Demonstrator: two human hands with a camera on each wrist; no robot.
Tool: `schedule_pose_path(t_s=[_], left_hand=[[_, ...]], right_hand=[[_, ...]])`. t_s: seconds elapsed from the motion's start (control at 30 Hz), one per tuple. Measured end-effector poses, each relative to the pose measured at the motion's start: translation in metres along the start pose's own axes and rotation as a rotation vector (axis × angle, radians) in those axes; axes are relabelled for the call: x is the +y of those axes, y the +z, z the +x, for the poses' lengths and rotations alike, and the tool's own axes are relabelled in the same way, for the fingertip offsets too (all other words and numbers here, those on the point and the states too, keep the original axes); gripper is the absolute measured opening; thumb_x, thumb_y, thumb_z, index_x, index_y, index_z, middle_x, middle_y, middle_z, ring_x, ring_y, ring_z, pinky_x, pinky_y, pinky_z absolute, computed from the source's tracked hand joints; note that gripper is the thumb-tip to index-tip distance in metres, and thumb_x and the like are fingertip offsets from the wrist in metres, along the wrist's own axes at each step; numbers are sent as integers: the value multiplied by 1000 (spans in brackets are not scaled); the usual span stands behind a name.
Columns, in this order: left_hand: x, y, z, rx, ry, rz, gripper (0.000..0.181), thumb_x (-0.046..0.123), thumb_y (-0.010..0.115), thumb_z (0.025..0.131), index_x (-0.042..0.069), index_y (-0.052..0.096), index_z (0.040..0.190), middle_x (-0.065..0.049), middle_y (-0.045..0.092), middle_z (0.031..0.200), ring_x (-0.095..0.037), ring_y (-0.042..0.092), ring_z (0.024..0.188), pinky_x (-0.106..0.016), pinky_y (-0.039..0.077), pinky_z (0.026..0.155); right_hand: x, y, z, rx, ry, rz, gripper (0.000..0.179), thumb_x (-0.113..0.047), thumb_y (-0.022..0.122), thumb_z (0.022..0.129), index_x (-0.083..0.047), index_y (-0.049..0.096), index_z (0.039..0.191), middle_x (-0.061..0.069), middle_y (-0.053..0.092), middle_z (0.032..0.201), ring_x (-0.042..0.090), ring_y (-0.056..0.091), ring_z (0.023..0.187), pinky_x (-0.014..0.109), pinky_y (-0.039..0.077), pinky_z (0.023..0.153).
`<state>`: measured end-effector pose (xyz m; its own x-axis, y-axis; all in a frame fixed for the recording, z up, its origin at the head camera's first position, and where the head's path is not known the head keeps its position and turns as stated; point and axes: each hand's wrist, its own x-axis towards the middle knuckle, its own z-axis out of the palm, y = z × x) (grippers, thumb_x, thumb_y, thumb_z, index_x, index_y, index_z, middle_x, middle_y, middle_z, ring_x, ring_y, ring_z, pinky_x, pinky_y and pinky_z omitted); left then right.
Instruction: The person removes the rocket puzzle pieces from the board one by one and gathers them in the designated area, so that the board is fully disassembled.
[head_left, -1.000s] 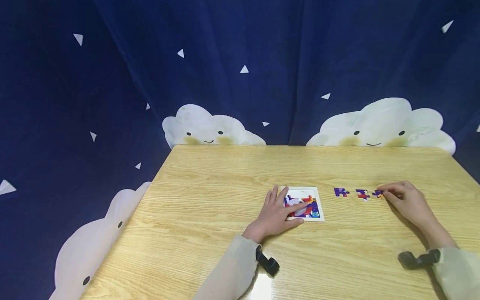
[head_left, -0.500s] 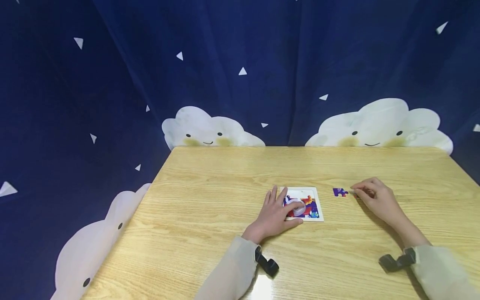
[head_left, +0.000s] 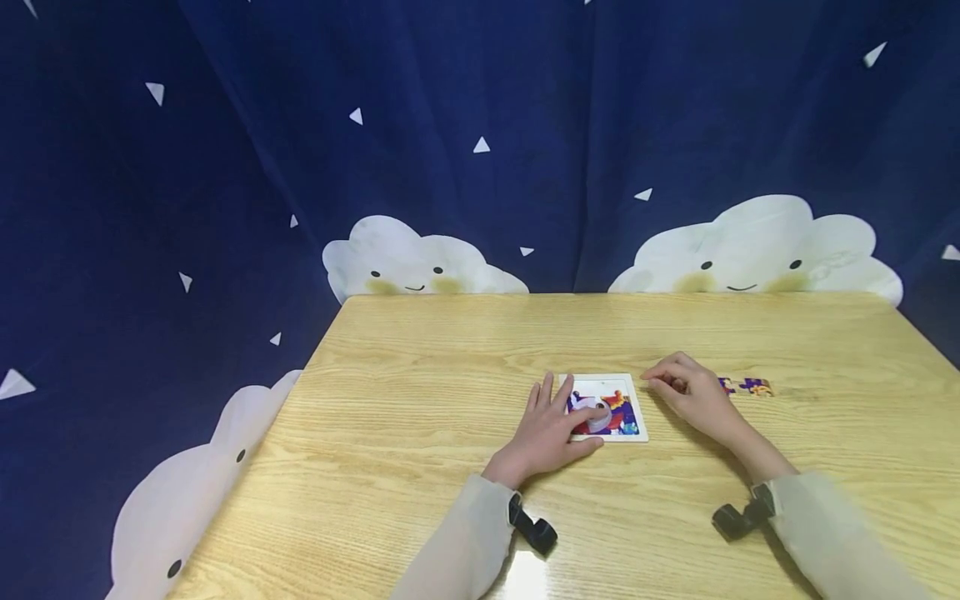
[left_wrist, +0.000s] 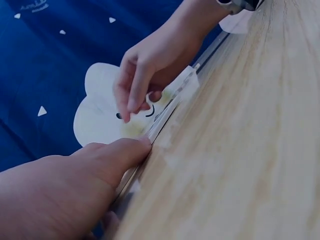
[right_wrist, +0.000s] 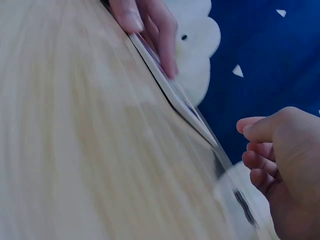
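A small white-framed jigsaw puzzle [head_left: 641, 412] lies on the table, with a red, purple and orange picture partly filling it; a pale band shows along its top. My left hand [head_left: 546, 435] rests over its left side, fingers spread, one fingertip on the picture and the thumb along the near edge. Just off the frame's upper right corner is my right hand [head_left: 697, 400], raised above the table. Its thumb and index fingertips [right_wrist: 246, 131] are close together; whether something thin is between them is unclear. Two puzzle pieces [head_left: 757, 387] show right of it; another lying spot is hidden by the hand.
The wooden table [head_left: 420, 375] extends around both hands, its far edge against a dark blue curtain [head_left: 420, 125] printed with white clouds and triangles. A black wrist strap mount [head_left: 534, 525] sits on the left cuff; a similar mount [head_left: 738, 518] sits on the right.
My right hand has moved left from the far puzzle piece, over the others, to beside the puzzle frame. The right-hand pieces are uncovered again, the leftmost one is now hidden. My left hand has hardly moved.
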<state>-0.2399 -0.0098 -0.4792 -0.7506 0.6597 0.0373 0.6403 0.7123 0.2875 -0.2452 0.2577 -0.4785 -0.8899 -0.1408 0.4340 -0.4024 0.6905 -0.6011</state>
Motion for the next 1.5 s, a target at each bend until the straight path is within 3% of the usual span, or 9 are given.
schedule_pose_path(t_s=[0.3, 0.77, 1.07, 1.5], left_hand=[[-1, 1, -1, -20, 8, 19, 46, 51, 43, 100, 49, 38, 145, -19, 10, 165, -45, 1, 152, -57, 9, 124], [1, -3, -4, -9, 40, -8, 41, 46, 45, 101, 44, 46, 142, -24, 14, 162, -48, 5, 151, -61, 11, 122], [3, 1, -7, 48, 33, 9, 38, 47, 44, 102, 40, 52, 139, -27, 18, 160, -46, 14, 150, -63, 16, 120], [11, 2, -14, 87, 26, 50, 37, 40, 41, 104, 36, 53, 139, -32, 23, 157, -47, 19, 148, -63, 21, 118]], right_hand=[[-18, 23, 14, -122, 52, 99, 13, -14, 63, 95, -12, 74, 103, 5, 65, 101, -1, 53, 85, 15, 45, 74], [-29, 43, 25, -256, 94, 205, 16, -12, 63, 95, -7, 70, 108, 11, 67, 103, 5, 54, 79, 19, 46, 70], [-29, 46, 30, -281, 67, 161, 15, -10, 66, 92, -9, 71, 106, 4, 67, 88, 5, 54, 74, 20, 46, 67], [-31, 47, 31, -279, 73, 123, 12, -12, 70, 89, -11, 72, 101, 2, 65, 86, 4, 53, 72, 20, 45, 65]])
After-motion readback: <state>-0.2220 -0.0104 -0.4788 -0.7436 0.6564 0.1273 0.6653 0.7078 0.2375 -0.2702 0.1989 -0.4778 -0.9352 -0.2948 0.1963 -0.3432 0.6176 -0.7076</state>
